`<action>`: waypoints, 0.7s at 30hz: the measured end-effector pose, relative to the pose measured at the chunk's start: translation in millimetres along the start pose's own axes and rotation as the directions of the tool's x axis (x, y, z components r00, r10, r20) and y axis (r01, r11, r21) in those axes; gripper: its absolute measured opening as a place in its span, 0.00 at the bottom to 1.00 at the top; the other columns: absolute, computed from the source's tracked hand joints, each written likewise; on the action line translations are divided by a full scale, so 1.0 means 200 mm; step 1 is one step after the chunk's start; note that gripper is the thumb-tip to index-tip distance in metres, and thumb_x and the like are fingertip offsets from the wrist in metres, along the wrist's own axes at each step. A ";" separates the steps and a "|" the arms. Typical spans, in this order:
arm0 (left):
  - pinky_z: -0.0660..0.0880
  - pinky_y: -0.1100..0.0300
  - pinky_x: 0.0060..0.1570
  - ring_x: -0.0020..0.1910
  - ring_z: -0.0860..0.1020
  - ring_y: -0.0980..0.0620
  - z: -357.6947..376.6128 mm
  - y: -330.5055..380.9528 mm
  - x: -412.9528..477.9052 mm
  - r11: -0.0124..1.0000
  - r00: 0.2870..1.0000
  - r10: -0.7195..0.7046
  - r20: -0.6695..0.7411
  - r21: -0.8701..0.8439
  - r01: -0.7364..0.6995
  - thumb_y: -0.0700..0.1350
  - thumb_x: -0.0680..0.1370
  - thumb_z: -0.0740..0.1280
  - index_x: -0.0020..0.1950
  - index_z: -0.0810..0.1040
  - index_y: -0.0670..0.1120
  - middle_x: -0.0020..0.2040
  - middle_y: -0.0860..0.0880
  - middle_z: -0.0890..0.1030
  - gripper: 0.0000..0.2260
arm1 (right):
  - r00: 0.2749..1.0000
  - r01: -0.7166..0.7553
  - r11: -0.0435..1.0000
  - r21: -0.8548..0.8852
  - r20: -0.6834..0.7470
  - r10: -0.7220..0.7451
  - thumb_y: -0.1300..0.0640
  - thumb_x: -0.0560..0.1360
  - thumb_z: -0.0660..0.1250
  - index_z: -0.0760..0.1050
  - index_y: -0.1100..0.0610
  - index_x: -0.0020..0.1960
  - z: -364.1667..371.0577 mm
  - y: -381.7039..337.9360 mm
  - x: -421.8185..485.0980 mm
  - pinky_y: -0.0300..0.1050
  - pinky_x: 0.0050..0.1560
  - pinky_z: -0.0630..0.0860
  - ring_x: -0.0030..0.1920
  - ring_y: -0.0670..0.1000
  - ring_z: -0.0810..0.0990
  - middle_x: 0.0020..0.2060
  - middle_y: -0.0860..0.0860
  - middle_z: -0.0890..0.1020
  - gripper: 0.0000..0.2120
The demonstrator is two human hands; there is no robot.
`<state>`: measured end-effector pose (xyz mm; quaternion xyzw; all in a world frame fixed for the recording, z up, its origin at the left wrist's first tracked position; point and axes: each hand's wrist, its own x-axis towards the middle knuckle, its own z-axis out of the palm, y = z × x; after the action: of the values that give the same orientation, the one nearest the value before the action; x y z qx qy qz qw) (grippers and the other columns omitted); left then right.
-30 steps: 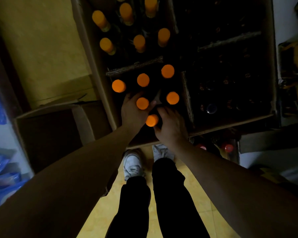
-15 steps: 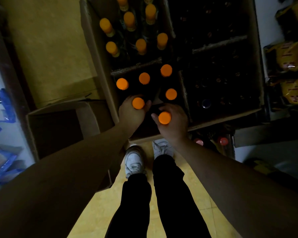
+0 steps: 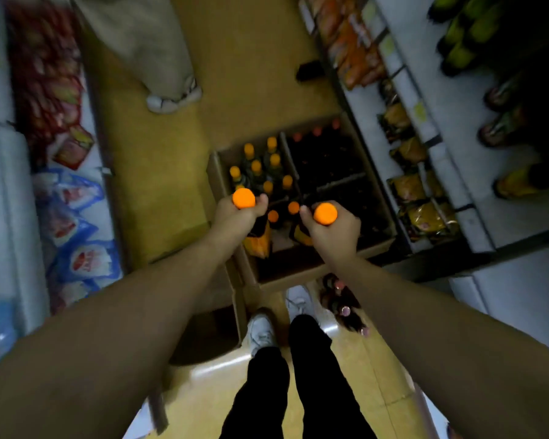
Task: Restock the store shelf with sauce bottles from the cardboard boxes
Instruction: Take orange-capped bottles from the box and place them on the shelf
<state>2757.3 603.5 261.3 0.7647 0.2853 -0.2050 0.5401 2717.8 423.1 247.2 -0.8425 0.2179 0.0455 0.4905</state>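
Both hands are closed around bottle necks above the near end of the cardboard box. The left hand grips the left bottle just under its orange cap. Its dark body and yellow label hang below the fist, over the box's near left corner. The right hand grips the right bottle the same way, over the middle of the near compartment. The two bottles are apart, and two more orange caps show lower down in the box through the gap between the fists.

The box stands on the yellow floor and is divided by cardboard walls. The boxed bottles with orange caps fill the far left compartment. The right compartments are dark, with red caps along the far edge. The box's right edge lies close to the foot of the store shelf, whose tiers carry yellow and orange packets. A strip of bare floor runs between the box's left edge and a rack of blue and red packs. A smaller open box sits just beside the near left corner. A cluster of pink-capped bottles lies by the near right corner, next to the person's white shoes. Beyond the far edge, another person's leg and shoe stand in the aisle.
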 end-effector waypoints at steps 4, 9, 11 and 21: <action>0.70 0.58 0.42 0.39 0.75 0.49 -0.19 0.49 -0.32 0.992 0.992 0.125 0.014 0.023 -0.126 0.52 0.78 0.75 0.37 0.76 0.47 0.36 0.51 0.77 0.14 | 0.993 0.046 0.996 0.071 -0.113 -0.037 0.48 0.77 0.75 0.66 0.53 0.32 -0.33 -0.50 -0.12 0.46 0.37 0.69 0.31 0.51 0.72 0.27 0.50 0.71 0.23; 0.71 0.61 0.36 0.35 0.76 0.49 -0.36 1.11 -0.82 0.952 0.953 0.299 0.052 0.055 -0.301 0.56 0.77 0.74 0.32 0.75 0.47 0.34 0.50 0.79 0.20 | 0.934 0.170 0.949 0.266 -0.351 -0.069 0.52 0.80 0.72 0.63 0.52 0.34 -0.78 -1.14 -0.27 0.48 0.33 0.61 0.29 0.48 0.66 0.28 0.49 0.67 0.22; 0.76 0.57 0.46 0.40 0.82 0.48 -0.42 1.34 -1.04 0.927 0.927 0.368 0.068 0.044 -0.371 0.60 0.76 0.73 0.32 0.81 0.46 0.35 0.50 0.84 0.21 | 0.903 0.231 0.908 0.348 -0.424 -0.067 0.52 0.80 0.71 0.67 0.54 0.40 -0.98 -1.37 -0.35 0.48 0.35 0.62 0.32 0.47 0.68 0.32 0.49 0.70 0.16; 0.78 0.35 0.58 0.46 0.83 0.37 -0.44 2.10 -2.23 0.640 0.635 0.765 0.107 -0.237 -0.731 0.60 0.74 0.76 0.32 0.76 0.45 0.37 0.41 0.83 0.23 | 0.756 0.529 0.735 0.424 -0.628 -0.182 0.36 0.68 0.77 0.71 0.54 0.40 -2.07 -2.11 -0.88 0.56 0.43 0.79 0.38 0.57 0.81 0.37 0.54 0.82 0.24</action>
<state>2698.0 484.0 865.5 0.7402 -0.0970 -0.0113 0.6653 2677.2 308.9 852.0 -0.6547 0.1783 -0.3648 0.6375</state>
